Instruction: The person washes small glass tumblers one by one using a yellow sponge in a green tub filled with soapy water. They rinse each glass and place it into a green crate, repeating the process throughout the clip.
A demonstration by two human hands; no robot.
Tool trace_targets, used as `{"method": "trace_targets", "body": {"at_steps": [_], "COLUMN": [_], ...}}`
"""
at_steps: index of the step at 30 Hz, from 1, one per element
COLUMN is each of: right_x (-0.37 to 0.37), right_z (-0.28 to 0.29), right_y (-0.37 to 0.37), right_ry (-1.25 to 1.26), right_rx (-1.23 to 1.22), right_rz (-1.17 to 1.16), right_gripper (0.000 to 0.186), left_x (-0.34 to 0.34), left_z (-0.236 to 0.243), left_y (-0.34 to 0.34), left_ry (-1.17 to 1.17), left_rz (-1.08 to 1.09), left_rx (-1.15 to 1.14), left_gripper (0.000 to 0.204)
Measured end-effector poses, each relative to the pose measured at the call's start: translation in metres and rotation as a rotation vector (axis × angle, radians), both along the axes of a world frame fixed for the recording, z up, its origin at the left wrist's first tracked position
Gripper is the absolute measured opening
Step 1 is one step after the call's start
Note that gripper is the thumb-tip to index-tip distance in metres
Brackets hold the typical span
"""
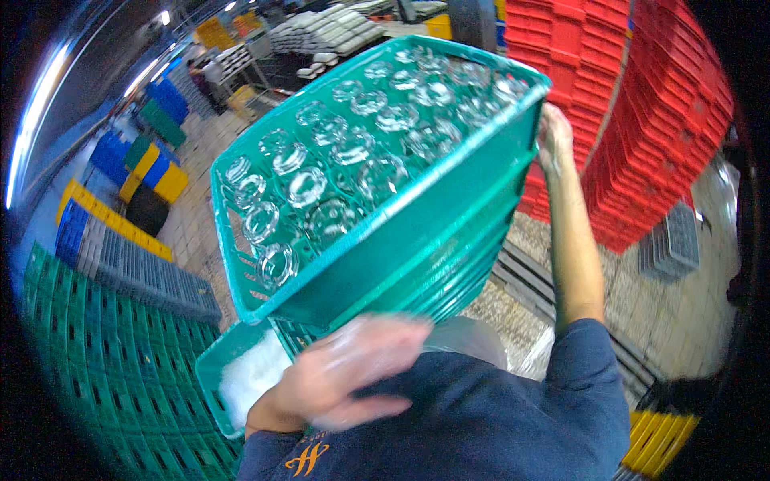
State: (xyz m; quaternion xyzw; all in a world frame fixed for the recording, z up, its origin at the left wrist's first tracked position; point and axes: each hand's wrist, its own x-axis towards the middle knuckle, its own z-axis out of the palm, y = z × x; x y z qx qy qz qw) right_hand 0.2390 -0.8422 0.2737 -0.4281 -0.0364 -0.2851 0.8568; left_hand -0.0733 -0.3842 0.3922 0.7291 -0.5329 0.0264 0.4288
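A green plastic crate (pixel 417 204) tops a nested stack of similar crates in front of me. Rows of clear, round, glass-like containers (pixel 353 144) fill it, their rims facing up. My right hand (pixel 555 135) grips the crate's right corner just below the rim, its fingertips partly hidden. Nearer my body, my left hand (pixel 357 370) is smeared by motion in front of the crate's near side. Its thumb stands apart from the fingers, and nothing shows in it. Beside that wrist is a smaller green bin (pixel 215 377) with white material (pixel 255 377) inside.
Tall stacks of red crates (pixel 658 128) rise at the right, with a grey crate stack (pixel 672 240) beside them. Green crates (pixel 112 369) are piled at the lower left, near grey ones (pixel 152 276). Yellow crates (pixel 662 441) stand at the lower right.
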Motion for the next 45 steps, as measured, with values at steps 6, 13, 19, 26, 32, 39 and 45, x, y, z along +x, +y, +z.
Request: {"method": "trace_targets", "body": {"at_steps": [6, 13, 19, 26, 32, 39, 45], "right_x": [-0.237, -0.655, -0.893, -0.864, -0.788, -0.794, -0.855], "right_z": [-0.221, -0.533, -0.618, -0.585, -0.538, -0.519, -0.543], "right_y": [0.038, 0.145, 0.290, 0.275, 0.175, 0.139, 0.173], "right_ry": [0.273, 1.000, 1.361, 1.373, 1.302, 1.401, 1.582], "right_rx": [0.309, 0.863, 0.855, 0.481, 0.254, 0.372, 0.395], "right_rz": [-0.141, -0.838, -0.867, -0.709, -0.581, -0.633, -0.507], "right_gripper": [0.007, 0.010, 0.019, 0.023, 0.021, 0.022, 0.022], "left_x": [0.023, 0.021, 0.029, 0.064, 0.061, 0.083, 0.100], "left_z": [-0.051, -0.111, -0.170, -0.257, -0.348, -0.421, -0.498], "left_y": [-0.027, -0.055, -0.057, -0.109, -0.120, -0.130, -0.152], "left_ry": [0.365, 0.708, 0.594, 0.879, 0.599, -0.010, 0.032], "left_rz": [0.209, 0.240, 0.241, 0.486, 0.293, 0.584, 0.337], "left_rx": [-0.517, -0.064, -0.168, -0.113, 0.344, 0.457, 0.634], "left_gripper": [0.077, 0.058, 0.051, 0.055, 0.048, 0.038, 0.050]}}
